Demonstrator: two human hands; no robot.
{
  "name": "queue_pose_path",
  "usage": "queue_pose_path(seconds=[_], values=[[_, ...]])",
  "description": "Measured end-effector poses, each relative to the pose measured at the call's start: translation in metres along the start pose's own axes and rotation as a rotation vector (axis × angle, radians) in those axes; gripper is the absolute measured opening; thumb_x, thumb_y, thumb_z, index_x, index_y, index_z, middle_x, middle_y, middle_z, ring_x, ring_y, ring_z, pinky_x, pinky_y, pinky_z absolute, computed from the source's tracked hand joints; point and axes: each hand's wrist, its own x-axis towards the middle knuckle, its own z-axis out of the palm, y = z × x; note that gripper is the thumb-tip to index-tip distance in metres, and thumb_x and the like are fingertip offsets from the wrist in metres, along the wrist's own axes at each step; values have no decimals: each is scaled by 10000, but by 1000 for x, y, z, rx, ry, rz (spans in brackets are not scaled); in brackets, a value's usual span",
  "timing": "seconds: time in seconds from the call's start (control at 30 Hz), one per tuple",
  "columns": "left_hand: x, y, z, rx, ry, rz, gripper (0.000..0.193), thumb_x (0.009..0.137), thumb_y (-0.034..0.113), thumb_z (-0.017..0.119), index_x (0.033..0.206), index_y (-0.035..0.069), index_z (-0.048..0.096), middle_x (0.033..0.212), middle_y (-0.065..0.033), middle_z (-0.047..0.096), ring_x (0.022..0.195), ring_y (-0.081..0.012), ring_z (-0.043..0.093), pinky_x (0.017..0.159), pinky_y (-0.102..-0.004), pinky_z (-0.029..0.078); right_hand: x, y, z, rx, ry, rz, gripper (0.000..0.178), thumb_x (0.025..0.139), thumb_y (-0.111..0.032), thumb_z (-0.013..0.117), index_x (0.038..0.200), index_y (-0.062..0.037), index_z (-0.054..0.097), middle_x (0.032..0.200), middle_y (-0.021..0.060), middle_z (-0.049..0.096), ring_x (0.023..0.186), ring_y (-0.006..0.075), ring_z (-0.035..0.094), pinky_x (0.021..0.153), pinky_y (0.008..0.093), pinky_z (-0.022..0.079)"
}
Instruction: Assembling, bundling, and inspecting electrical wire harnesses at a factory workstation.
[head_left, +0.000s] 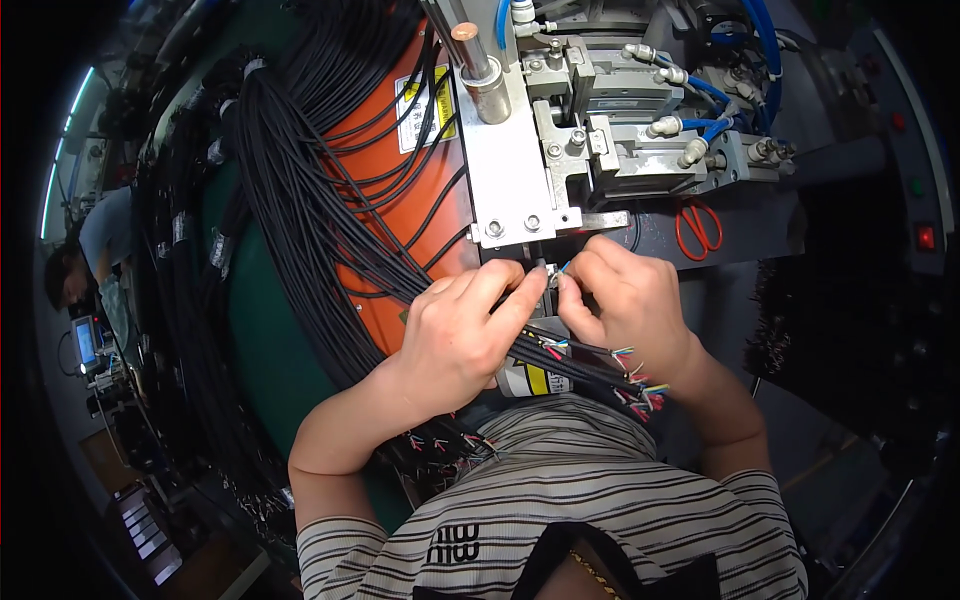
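Both of my hands meet at the front edge of a metal pneumatic fixture. My left hand is closed, thumb and forefinger pinching a black cable near its stripped end. My right hand is closed too, its fingertips on thin coloured wires, one of them blue, that fan out of that end. A small pale piece shows between the fingertips, partly hidden. Below my hands lies a bundle of black cables, with red, white, yellow and green wire ends at its right.
Long black cables spread over an orange plate and a green surface at left. Red-handled scissors lie right of the fixture. Air cylinders with blue hoses stand behind. Another person is at far left.
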Motion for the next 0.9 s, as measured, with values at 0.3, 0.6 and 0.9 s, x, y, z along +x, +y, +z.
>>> queue_pose_path(seconds=[0.3, 0.6, 0.9], values=[[-1, 1, -2, -86, -77, -27, 560, 601, -12, 687, 1155, -81, 652, 959, -120, 593, 795, -270, 628, 655, -366, 529, -6, 4, 6, 119, -24, 50, 72, 851, -73, 659, 857, -16, 614, 808, 107, 581, 590, 326, 625, 519, 417, 496], [4, -1, -7, -17, -108, 68, 496, 702, 22, 667, 1187, -81, 653, 858, -87, 513, 739, -233, 571, 604, -345, 501, -5, 1, 11, 27, 62, -43, 69, 841, -65, 669, 869, -20, 623, 836, 82, 587, 612, 271, 640, 532, 382, 509], [10, 5, -10, 103, -246, 80, 591, 737, 131, 654, 1290, -76, 616, 891, -100, 505, 761, -250, 556, 648, -357, 481, 11, 7, -11, -14, -183, -26, 46, 819, -43, 683, 849, -18, 707, 747, 110, 653, 585, 321, 637, 524, 396, 506]])
